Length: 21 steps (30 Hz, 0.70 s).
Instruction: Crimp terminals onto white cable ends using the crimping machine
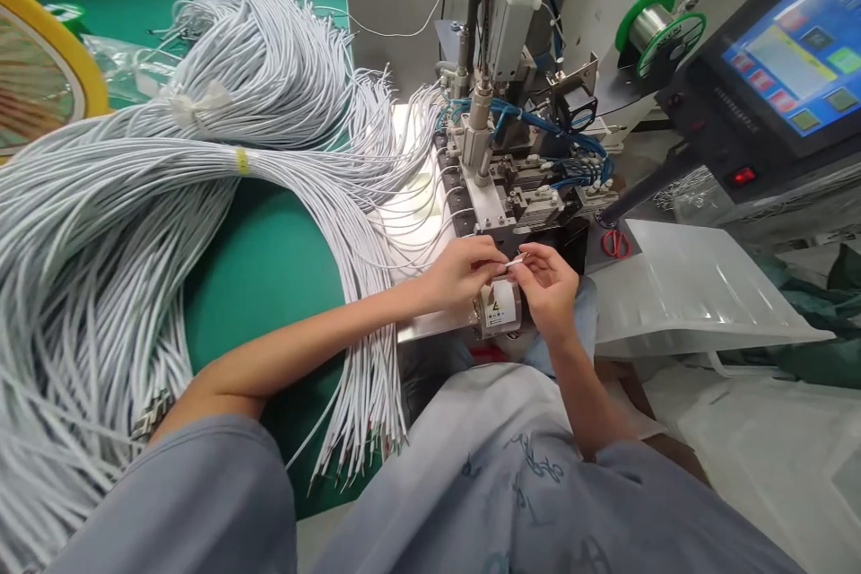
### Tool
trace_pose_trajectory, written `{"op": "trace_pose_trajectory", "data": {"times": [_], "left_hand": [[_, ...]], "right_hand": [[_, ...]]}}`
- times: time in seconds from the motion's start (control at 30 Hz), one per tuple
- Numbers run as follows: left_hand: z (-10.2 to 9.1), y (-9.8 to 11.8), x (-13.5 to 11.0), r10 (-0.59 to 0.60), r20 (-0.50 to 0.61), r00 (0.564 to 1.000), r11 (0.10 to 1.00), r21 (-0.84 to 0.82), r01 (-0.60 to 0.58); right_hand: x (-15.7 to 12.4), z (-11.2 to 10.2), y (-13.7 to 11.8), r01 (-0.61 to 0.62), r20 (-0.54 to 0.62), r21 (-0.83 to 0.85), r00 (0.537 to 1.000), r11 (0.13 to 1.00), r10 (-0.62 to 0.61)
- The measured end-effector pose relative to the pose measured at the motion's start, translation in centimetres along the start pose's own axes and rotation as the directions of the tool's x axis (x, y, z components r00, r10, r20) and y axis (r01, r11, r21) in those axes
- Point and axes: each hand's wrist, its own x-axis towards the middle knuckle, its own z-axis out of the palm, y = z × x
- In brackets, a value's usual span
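Observation:
My left hand [464, 271] pinches a white cable [415, 266] close to its stripped end, just in front of the machine [494, 197]. Facing it, my right hand [548, 280] has thumb and fingers closed around the thin wires at the cable's tip; the finest strands are too small to make out. Below both hands sits a clear round container with a white label [500, 303]. Several other white cables run from the left into the machine's black front edge.
Large bundles of white cables [269, 63] lie over the green table [269, 260]. A solder wire spool [652, 27] and a touch screen [800, 45] stand to the right. Red scissors [615, 243] lie beside a translucent plastic sheet [700, 282]. A yellow-rimmed ring [94, 54] is far left.

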Motion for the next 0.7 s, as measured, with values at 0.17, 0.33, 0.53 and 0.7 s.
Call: {"op": "trace_pose_trajectory", "data": {"times": [0.17, 0.33, 0.53, 0.7], "left_hand": [[-0.1, 0.0, 0.0, 0.035, 0.016, 0.999, 0.999, -0.016, -0.035], [-0.1, -0.3, 0.1, 0.019, 0.092, 0.996, 1.000, -0.007, -0.018], [-0.1, -0.6, 0.1, 0.022, 0.087, 0.996, 0.996, 0.079, -0.029], [0.0, -1.1, -0.1, 0.072, 0.091, 0.993, 0.973, 0.213, -0.090]], "right_hand": [[0.3, -0.3, 0.6, -0.094, 0.155, 0.150, 0.985, 0.984, 0.071], [0.6, -0.3, 0.8, -0.044, 0.165, 0.109, 0.986, 0.993, 0.026], [0.3, -0.1, 0.3, 0.059, 0.052, -0.120, 0.997, 0.991, -0.053], [0.7, -0.8, -0.1, 0.076, 0.095, -0.275, 0.994, 0.958, -0.052]]}}
